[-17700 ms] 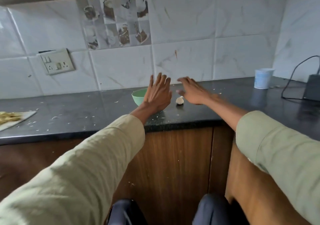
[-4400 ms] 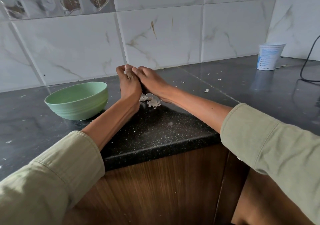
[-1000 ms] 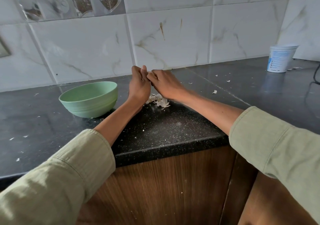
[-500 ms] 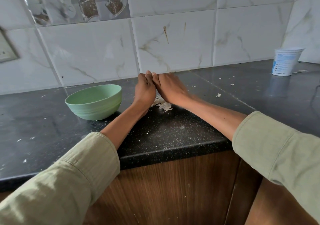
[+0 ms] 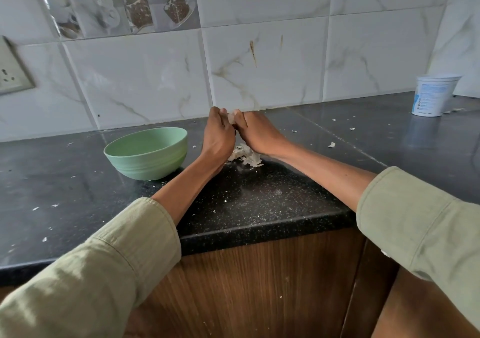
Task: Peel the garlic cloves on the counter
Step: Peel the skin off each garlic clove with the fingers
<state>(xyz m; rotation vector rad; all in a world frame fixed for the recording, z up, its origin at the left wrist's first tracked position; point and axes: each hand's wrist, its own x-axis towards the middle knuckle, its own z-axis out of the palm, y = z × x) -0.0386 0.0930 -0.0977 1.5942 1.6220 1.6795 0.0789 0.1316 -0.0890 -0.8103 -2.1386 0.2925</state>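
Head view

- Garlic clove (image 5: pixel 231 117): a small pale piece held between the fingertips of both hands, raised above the counter (image 5: pixel 259 194) near the backsplash. Held up off the surface, probably so the skin can be picked away and dropped below.
- Left hand (image 5: pixel 217 137): back of the hand toward the camera, wrist low near the counter, fingers curled together and pinching the clove from its 9 o'clock side. It likely steadies the clove.
- Right hand (image 5: pixel 255 135): mirrors the left, thumb and fingertips closed on the clove from its 3 o'clock side. It likely works the skin loose. Which finger does the peeling cannot be told.
- Both forearms reach forward across the counter edge, sleeves rolled to mid-forearm.
- Garlic skins (image 5: pixel 244 155): a loose white pile on the counter directly under the hands, at 6 o'clock of the clove, where peelings fall.
- Green bowl (image 5: pixel 146 153): at 9 o'clock of the hands, just beside the left wrist, presumably for peeled cloves. Its contents are hidden.
- White tub (image 5: pixel 432 94): at 2 o'clock, well apart, not in use.
- Stray skin flecks lie scattered over the counter.
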